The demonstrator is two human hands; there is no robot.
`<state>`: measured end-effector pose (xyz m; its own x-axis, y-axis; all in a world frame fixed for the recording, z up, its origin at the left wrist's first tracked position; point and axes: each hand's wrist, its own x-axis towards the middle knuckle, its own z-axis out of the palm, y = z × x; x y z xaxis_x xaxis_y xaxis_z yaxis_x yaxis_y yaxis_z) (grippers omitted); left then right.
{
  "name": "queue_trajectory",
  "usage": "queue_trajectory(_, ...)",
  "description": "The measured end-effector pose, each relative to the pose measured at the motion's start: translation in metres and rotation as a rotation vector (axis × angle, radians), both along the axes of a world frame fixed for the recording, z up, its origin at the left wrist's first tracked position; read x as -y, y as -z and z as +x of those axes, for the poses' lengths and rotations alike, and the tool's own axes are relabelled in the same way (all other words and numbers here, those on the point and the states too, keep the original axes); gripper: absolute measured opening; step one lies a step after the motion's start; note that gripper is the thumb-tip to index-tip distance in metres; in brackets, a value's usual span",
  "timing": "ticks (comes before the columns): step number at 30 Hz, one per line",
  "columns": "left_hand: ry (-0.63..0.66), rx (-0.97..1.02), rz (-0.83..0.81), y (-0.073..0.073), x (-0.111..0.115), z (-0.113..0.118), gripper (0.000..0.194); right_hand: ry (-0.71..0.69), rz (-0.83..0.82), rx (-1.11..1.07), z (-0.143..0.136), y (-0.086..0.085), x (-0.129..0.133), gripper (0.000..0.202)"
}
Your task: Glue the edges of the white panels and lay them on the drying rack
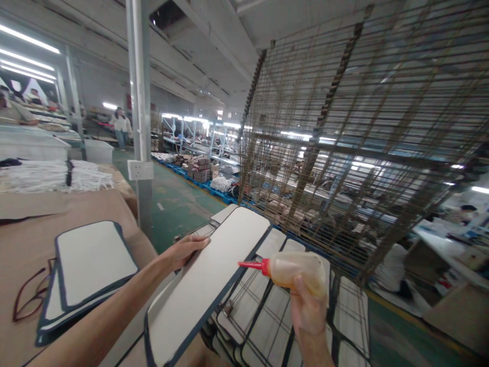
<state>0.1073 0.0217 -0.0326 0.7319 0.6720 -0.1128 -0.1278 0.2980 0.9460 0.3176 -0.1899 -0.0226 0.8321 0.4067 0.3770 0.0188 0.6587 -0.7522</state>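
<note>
My left hand (190,251) grips the left edge of a long white panel (214,275) with rounded corners and a dark blue border, holding it tilted in front of me. In my right hand (308,308) is a translucent squeeze bottle (298,270) of yellowish liquid. Its red nozzle (254,265) points left, at the panel's right edge; whether the tip touches is unclear. Beneath and to the right, several similar panels (267,311) lie on a wire rack. More white panels with dark borders (93,260) are stacked on the brown table at the left.
Eyeglasses (30,295) lie on the brown table (103,204) beside the stack. A metal post (141,112) with a socket box (140,170) rises past the table. Tilted wire racks (344,117) fill the right. A person (121,127) stands farther off on the green floor (171,199).
</note>
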Motion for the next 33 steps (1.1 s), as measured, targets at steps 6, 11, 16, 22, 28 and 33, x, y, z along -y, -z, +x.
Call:
queue_trajectory(6,-0.021,-0.003,-0.036,-0.002,-0.002,0.002,0.042,-0.026,-0.032,-0.037,-0.007,0.003,0.001,0.06)
queue_trajectory(11,-0.061,-0.003,-0.043,-0.005,-0.007,0.002,0.037,-0.05,-0.034,-0.021,-0.011,0.008,0.002,0.056)
queue_trajectory(16,-0.127,-0.046,-0.054,-0.01,-0.01,0.003,0.03,-0.059,-0.057,-0.011,-0.018,0.013,0.003,0.057)
queue_trajectory(22,-0.194,-0.046,-0.049,-0.015,-0.017,0.003,0.034,-0.151,-0.08,-0.014,-0.032,0.028,0.007,0.059)
queue_trajectory(28,-0.297,-0.046,-0.022,-0.02,-0.026,0.003,0.029,-0.313,-0.083,-0.047,-0.047,0.036,0.016,0.057)
queue_trajectory(33,-0.244,-0.055,0.014,-0.023,-0.014,0.0,0.035,0.01,0.096,0.034,-0.004,-0.023,-0.004,0.044)
